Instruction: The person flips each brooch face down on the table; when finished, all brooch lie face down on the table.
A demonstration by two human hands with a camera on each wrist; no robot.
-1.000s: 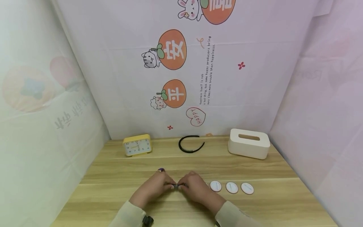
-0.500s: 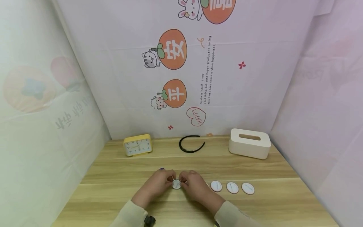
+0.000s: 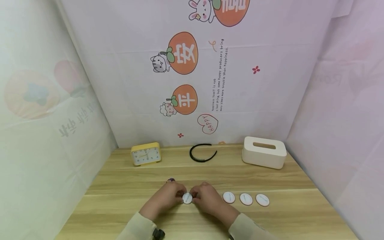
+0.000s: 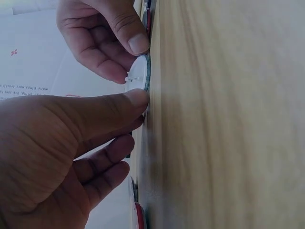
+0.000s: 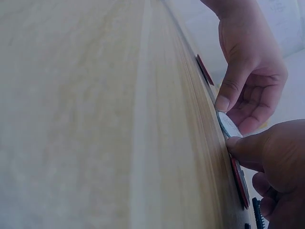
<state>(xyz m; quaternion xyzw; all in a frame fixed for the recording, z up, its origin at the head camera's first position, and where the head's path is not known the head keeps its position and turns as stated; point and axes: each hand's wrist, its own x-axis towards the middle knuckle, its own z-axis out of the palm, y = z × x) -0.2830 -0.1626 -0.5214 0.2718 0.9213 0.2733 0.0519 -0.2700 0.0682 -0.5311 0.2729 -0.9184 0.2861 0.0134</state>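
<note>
A round pin badge (image 3: pixel 187 198) lies between my two hands at the middle of the table, its white back with the pin facing up. My left hand (image 3: pixel 166 197) pinches its left edge, with the thumb (image 4: pixel 136 98) on the near rim. Opposite it, my right hand (image 3: pixel 207 200) holds the right edge between thumb and fingers. The wrist views show the badge (image 5: pixel 228 125) low, right at the tabletop. To the right lie three more badges, the nearest (image 3: pixel 229 197) close to my right hand, all white side up. A dark, colourful round thing (image 3: pixel 170 180) is partly hidden behind my left hand.
Along the back of the wooden table (image 3: pixel 120 213) stand a yellow alarm clock (image 3: pixel 146 154), a black toothed headband (image 3: pixel 202 153) and a white tissue box (image 3: pixel 264 152). Printed cloth walls (image 3: pixel 135 83) enclose the back and both sides.
A second ago the badge was tilted nearly edge-on between my fingers. It has turned so its white back shows and come slightly nearer to me. Both hands stay at its sides.
</note>
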